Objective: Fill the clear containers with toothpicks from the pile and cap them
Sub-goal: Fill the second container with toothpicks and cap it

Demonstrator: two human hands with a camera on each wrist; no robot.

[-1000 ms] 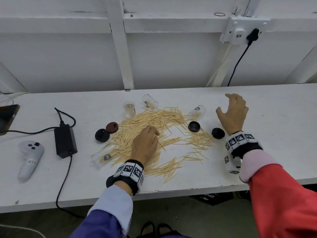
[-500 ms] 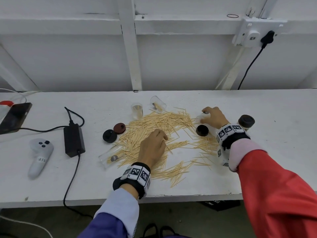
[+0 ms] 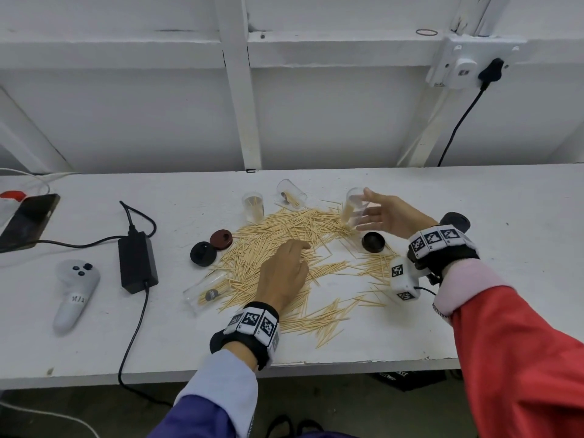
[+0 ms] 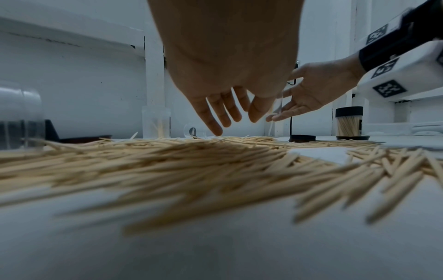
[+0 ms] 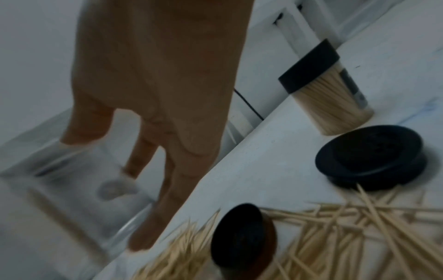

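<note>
Right of frame centre, my right hand holds a clear container upright for filling; my left hand, fingers loose and empty, reaches into the toothpicks.

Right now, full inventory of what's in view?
toothpick pile: one, tan, table centre
open containers: four, clear; one upright and one lying behind pile, one lying left, one at right hand
capped container: one, full, black cap, far right
loose caps: two black, one dark red, beside pile
power adapter: one, black, left
controller: one, white, left
phone: one, black, far left
table: white
hands: left hand on pile; right hand holds a container
</note>
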